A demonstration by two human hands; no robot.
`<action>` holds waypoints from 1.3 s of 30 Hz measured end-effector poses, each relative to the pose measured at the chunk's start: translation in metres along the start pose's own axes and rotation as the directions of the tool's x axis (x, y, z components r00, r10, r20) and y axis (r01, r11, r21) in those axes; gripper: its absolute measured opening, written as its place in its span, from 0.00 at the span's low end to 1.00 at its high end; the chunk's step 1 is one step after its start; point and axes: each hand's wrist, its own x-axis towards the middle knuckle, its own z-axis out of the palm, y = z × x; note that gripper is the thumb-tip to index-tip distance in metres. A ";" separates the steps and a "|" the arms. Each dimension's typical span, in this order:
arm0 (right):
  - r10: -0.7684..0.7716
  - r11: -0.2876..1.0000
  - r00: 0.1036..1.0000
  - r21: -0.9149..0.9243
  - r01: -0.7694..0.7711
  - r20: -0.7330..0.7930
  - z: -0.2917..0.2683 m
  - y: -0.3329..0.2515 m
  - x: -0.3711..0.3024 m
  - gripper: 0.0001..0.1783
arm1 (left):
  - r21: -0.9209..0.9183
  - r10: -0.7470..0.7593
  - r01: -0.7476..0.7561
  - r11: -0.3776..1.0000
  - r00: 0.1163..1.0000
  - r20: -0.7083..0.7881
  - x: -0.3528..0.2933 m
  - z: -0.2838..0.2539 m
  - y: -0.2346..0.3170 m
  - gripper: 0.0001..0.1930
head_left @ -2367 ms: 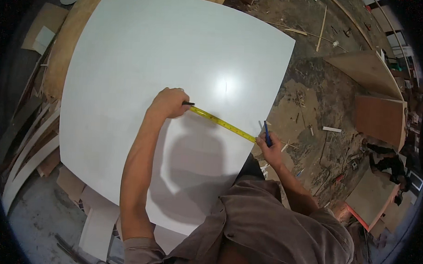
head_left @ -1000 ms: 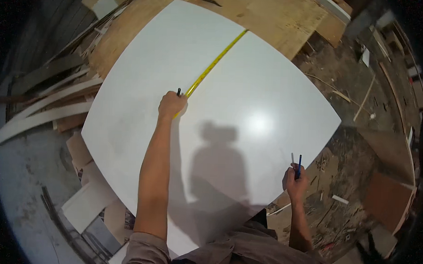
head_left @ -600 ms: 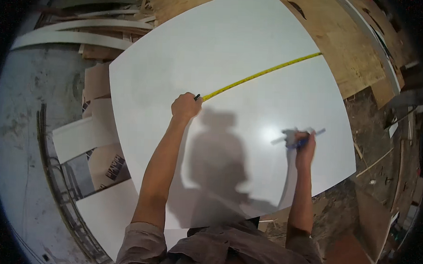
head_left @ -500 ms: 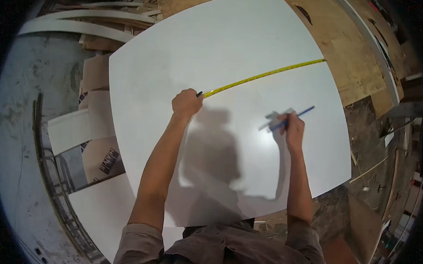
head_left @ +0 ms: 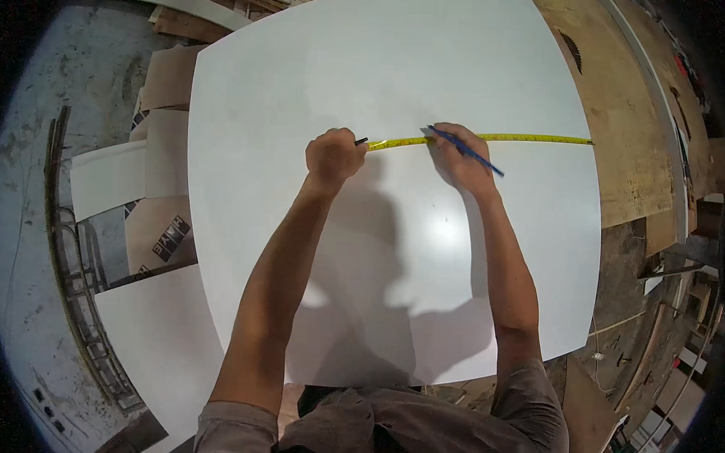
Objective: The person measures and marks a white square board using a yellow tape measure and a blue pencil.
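Yellow tape measure (head_left: 493,138) lies stretched flat across a large white panel (head_left: 304,65), running from the middle of the sheet out to its right edge, seen from the head camera looking straight down. The person's left hand (head_left: 334,156) is closed in a fist over the tape's case end, pinning it to the sheet, fingers curled tight around it. The right hand (head_left: 459,159) rests on the panel just beside the tape, fingers pinched together on a blue pencil (head_left: 466,150) whose tip touches the tape's near edge. Both bare forearms reach in from below. The white panel sits on a wooden board (head_left: 622,116), with offcuts (head_left: 168,76) to the left. This looks like the marking stage: the pencil needs to tick the panel at the chosen reading while the tape is held taut and unmoved.
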 end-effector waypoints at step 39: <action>0.080 0.988 0.965 -0.148 -0.044 0.251 0.063 0.022 0.055 0.10 | 0.017 -0.091 0.093 0.995 0.895 0.437 0.025 -0.035 0.010 0.19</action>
